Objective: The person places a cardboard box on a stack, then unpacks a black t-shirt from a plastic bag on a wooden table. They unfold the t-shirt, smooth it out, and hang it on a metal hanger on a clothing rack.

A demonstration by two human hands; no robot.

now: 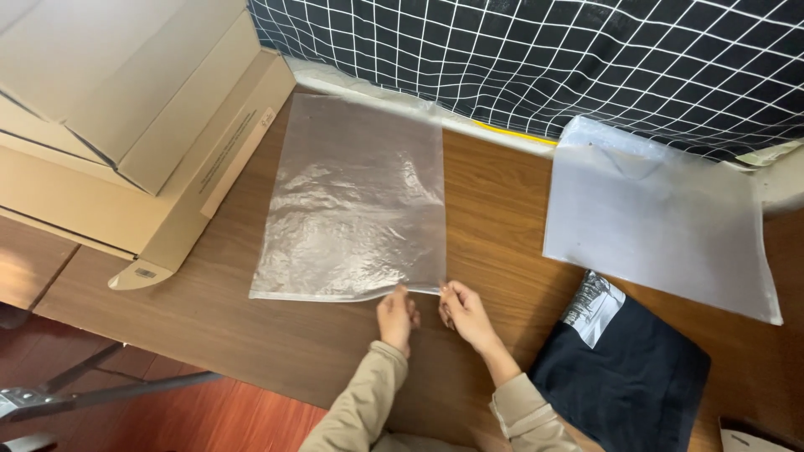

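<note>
I have one view only, from the camera on my head, looking steeply down and forward toward 12 o'clock over the wooden surface (502, 201). It sits fairly near, my sleeves entering at 6 o'clock.

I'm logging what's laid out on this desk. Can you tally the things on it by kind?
Clear flat plastic bags: 2, the empty clear plastic bag pinched at its near edge by the left hand and right hand, and the frosted plastic bag.
Brown cardboard boxes: 1.
Folded black garments: 1.
Total: 4.
</note>
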